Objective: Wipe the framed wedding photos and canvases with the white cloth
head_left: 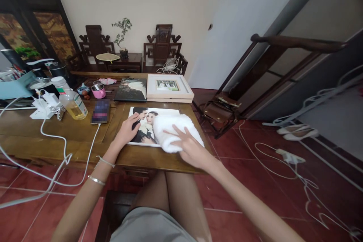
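- Photo panel (146, 129) lies flat on the wooden table (79, 136), its printed side up, showing two people close together.
- Left hand (129, 127) rests on the photo panel's left side, its fingers stretched out and slightly bent, laid on the surface.
- Right hand (187, 144) is spread over a white cloth (167, 124); I cannot tell whether the thumb nips any fabric.
- This cloth covers the photo panel's right part and reaches past its right edge.
- Just beyond the photo panel lie a dark photo (130, 89) and, right of that, a pale picture frame (168, 95).
- Left of the photo panel: a phone (100, 111) on a white cable (92, 147), then a bottle (73, 100) of yellow liquid.
- Beyond and left of the photo panel: a pink cup (98, 91).
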### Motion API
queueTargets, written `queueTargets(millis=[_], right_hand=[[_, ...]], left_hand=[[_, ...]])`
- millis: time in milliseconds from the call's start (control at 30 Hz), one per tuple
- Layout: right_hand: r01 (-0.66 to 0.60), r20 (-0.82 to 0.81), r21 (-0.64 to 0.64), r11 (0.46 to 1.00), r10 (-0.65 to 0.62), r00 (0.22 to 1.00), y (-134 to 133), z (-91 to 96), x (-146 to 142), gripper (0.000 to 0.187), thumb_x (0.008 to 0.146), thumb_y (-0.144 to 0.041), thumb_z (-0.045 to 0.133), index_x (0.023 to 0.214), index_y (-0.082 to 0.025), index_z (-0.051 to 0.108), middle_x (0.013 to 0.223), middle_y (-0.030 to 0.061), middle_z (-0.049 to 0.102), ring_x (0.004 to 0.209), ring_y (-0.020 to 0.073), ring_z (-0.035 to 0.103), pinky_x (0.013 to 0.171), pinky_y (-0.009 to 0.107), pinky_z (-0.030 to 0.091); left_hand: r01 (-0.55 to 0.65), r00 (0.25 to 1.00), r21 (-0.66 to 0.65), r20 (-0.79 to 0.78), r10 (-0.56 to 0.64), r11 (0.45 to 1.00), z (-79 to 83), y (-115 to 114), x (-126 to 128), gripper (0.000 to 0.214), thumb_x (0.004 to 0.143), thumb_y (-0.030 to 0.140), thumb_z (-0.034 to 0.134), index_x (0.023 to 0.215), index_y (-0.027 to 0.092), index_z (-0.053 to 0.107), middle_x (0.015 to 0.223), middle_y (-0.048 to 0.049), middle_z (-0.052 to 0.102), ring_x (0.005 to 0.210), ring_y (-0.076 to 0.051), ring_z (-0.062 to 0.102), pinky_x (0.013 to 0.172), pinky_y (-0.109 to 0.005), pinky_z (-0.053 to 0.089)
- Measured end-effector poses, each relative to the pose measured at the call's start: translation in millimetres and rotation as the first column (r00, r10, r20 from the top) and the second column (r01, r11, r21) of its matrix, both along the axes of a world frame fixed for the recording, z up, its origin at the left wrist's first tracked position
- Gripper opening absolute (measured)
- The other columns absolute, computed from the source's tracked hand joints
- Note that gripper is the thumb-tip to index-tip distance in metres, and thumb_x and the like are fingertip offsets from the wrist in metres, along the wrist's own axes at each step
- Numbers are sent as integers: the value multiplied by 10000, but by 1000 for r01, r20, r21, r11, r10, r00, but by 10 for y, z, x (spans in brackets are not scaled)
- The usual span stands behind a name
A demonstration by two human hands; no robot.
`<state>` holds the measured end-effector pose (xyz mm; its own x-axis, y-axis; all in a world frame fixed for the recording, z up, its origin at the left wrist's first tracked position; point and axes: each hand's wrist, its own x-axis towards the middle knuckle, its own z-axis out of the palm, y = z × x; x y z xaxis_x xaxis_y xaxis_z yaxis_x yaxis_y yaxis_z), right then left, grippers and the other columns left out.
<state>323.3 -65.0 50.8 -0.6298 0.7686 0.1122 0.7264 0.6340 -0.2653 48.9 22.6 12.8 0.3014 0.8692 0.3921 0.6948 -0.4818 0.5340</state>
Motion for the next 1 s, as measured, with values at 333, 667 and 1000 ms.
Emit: queueTargets(millis=[333, 667, 1000], right_hand=[[211, 32, 59, 976, -213, 976, 1074, -57, -95, 602, 723, -4, 413, 1278, -161, 587, 1375, 163, 526, 1424, 324, 215, 1069, 652, 212], [14, 11, -47, 999, -13, 1000, -196, -3, -35, 689, 560, 67, 370, 1107, -214, 680, 1510, 26, 365, 1443, 343, 82, 1087, 708, 138], [76, -23, 27, 997, -75, 997, 345, -69, -41, 650, 605, 42, 390, 1140, -189, 677, 1473, 93, 421, 1426, 335, 190, 1095, 667, 169]], left_hand=[[-3, 1000, -20, -4, 2, 1000, 25, -8, -2, 401, 889, 303, 476, 1226, 139, 618, 1372, -117, 549, 1315, -230, 470, 1137, -395, 339], [-10, 1000, -15, 5, 10, 1000, 11, -8, 5, 412, 887, 290, 476, 1248, 132, 595, 1382, -121, 538, 1325, -226, 457, 1144, -388, 328], [1, 1000, -3, 8, -1, 1000, -10, 11, -4, 393, 885, 309, 478, 1227, 170, 613, 1378, -91, 548, 1322, -230, 461, 1141, -406, 333]])
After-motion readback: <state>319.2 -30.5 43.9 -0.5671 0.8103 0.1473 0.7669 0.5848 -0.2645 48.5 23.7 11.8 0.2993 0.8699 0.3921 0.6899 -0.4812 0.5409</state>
